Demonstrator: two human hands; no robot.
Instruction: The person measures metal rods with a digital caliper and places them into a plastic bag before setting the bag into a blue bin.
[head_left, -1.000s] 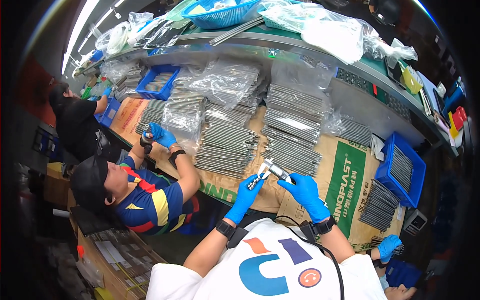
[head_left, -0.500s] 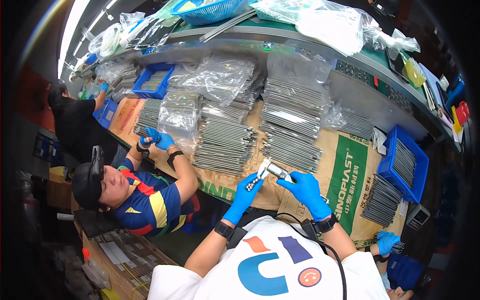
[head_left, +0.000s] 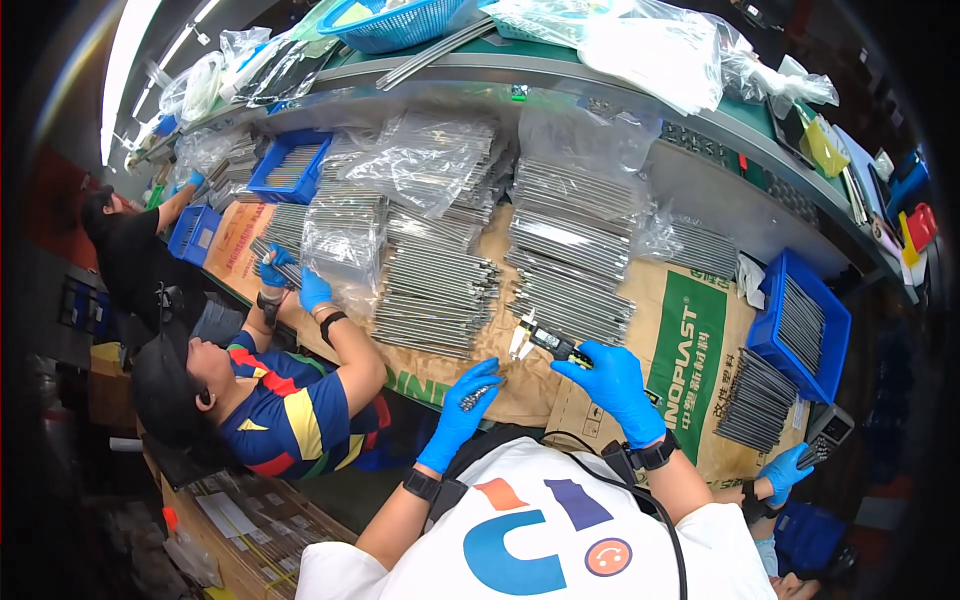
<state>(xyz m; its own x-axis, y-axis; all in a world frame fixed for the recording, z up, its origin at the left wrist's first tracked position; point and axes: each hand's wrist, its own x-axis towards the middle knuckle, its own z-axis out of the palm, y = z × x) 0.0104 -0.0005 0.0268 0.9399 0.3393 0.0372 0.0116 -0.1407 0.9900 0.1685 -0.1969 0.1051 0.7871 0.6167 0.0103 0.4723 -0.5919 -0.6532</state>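
My right hand (head_left: 614,388), in a blue glove, is closed on the body of a digital caliper (head_left: 550,341). The caliper's jaws point left, above the paper-covered bench. Lower and to the left, my gloved left hand (head_left: 462,405) is closed around a small bundle of metal rods (head_left: 474,398); mostly their shiny ends show, and the fingers hide much of the rest. A gap separates the caliper jaws from this bundle. Just beyond both hands lie stacked rows of metal rods (head_left: 435,300) and another stack of rods (head_left: 570,300).
Brown printed paper (head_left: 530,390) covers the bench. At the right stands a blue bin (head_left: 838,345) of rods, beside dark rods (head_left: 755,405). A shelf edge (head_left: 560,66) runs across the back. Co-workers handle rods at left (head_left: 290,400) and lower right (head_left: 785,475).
The caliper has come away from the rod bundle in my left hand. My left hand has moved left and down, and the co-worker at left has leaned away.
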